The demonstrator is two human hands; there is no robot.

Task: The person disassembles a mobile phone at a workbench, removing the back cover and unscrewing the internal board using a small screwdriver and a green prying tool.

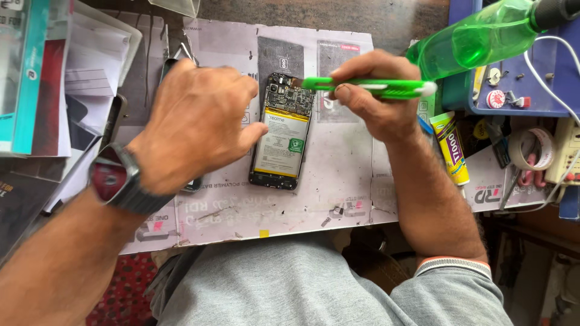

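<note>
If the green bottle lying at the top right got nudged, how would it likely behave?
The green bottle lies on its side, so it would probably roll. Its thin translucent plastic suggests it is light and slides easily. It rests on the blue tray edge, so it may slip off.

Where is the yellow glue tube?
In the head view, the yellow glue tube lies on the table's right side, just right of the right hand, below the green bottle.
</note>
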